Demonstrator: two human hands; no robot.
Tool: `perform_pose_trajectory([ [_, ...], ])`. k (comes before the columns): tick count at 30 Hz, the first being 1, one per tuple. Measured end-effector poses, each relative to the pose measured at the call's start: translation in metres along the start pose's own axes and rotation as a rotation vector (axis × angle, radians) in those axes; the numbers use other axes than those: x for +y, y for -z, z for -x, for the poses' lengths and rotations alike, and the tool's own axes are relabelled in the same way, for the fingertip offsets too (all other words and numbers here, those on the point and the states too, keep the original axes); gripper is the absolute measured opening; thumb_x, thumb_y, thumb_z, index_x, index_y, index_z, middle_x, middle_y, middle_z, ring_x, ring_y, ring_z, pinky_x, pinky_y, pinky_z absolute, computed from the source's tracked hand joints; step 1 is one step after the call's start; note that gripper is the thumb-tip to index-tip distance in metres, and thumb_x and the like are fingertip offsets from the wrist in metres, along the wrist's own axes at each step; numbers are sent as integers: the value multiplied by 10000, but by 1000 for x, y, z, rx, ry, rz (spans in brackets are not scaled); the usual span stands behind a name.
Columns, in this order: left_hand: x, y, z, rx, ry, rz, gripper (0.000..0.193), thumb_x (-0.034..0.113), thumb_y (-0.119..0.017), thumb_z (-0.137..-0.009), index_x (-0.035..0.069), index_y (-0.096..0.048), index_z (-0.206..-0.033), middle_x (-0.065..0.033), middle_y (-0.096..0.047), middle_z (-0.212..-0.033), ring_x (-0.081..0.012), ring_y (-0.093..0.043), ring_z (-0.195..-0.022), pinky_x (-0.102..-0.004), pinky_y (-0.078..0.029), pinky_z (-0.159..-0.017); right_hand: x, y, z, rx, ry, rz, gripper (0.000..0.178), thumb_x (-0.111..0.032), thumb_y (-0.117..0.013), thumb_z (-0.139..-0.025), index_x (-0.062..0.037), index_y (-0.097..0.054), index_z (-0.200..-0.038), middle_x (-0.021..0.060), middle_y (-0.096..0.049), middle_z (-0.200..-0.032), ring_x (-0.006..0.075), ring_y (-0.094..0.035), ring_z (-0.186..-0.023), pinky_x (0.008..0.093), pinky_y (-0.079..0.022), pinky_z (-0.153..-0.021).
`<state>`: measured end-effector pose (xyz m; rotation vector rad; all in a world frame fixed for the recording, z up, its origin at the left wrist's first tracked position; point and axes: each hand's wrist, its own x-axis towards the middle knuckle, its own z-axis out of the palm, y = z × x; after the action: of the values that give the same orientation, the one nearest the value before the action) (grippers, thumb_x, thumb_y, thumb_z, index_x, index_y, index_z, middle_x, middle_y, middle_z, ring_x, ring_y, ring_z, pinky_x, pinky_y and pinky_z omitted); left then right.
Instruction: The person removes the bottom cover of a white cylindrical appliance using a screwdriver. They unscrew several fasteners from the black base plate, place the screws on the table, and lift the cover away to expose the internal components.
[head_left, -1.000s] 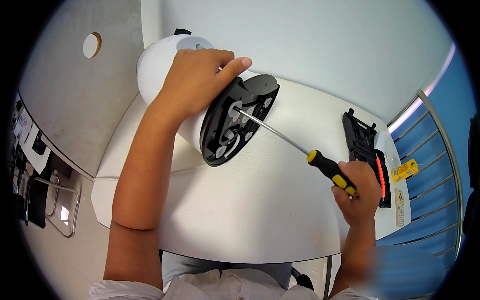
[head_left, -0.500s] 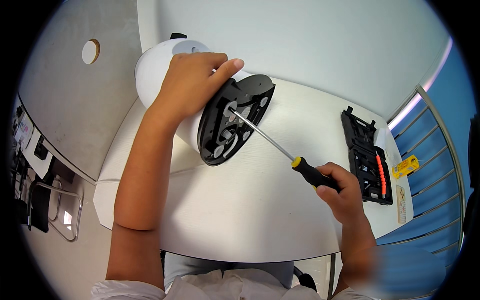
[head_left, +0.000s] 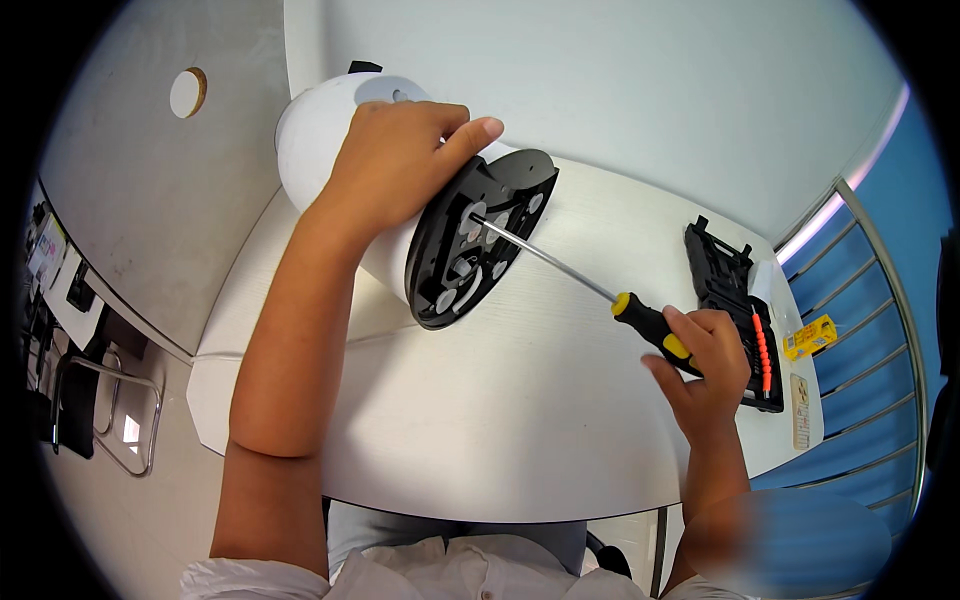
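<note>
A white rounded appliance [head_left: 305, 150] lies on its side on the table, its black base [head_left: 428, 275] turned toward the right. Over its upper side lies my left hand [head_left: 400, 160], gripping it near the rim of the base; most of its fingertips are hidden. My right hand [head_left: 715, 370] holds the black and yellow handle of a screwdriver [head_left: 560, 263], with the thumb standing a little off the handle. The long metal shaft slants up to the left, and its tip is at a pale round recess in the base. Whether a screw sits there cannot be made out.
An unfolded black tool case [head_left: 715, 275] stands on the right of the white table [head_left: 480, 430], with an orange flexible shaft [head_left: 762, 350] in it. Beside it are a yellow box [head_left: 810, 337] and a small card [head_left: 801, 410]. Metal railings [head_left: 880, 350] border the right side.
My right hand has moved slightly right and up on the screwdriver, and its grip has rolled, the thumb coming away from the handle. The appliance and my left hand appear shifted slightly right.
</note>
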<state>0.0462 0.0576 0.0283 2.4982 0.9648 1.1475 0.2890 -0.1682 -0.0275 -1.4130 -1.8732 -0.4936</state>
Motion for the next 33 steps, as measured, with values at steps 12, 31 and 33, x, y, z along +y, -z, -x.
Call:
perform_pose_trajectory([
  [12,2,-1,0,8,-2,8,557,482,-504,-928,-27,-557,-708,-112,-511,-602,-224,-444,-577,-358,-378,-580,9,1,1,59,-49,-16,477,68,-687,-668,-52,-592,-1119,142,-578,-1036,230,-590,-942,333,-508,-798],
  [31,2,0,-2,-3,28,12,566,490,-485,-926,-26,-587,-716,-136,-535,-613,-243,-477,-599,-362,-393,-611,0,-15,20,353,-223,-594,648,-556,-567,-900,-19,-379,-1211,63,-499,-832,150,-482,-766,303,-414,-759],
  [33,1,-2,-2,30,5,2,550,472,-505,-921,-12,-598,-677,-154,-556,-588,-284,-498,-570,-389,-414,-617,2,-21,13,401,-117,-635,640,-520,-586,-908,-4,-355,-1209,73,-503,-811,142,-483,-734,276,-412,-687],
])
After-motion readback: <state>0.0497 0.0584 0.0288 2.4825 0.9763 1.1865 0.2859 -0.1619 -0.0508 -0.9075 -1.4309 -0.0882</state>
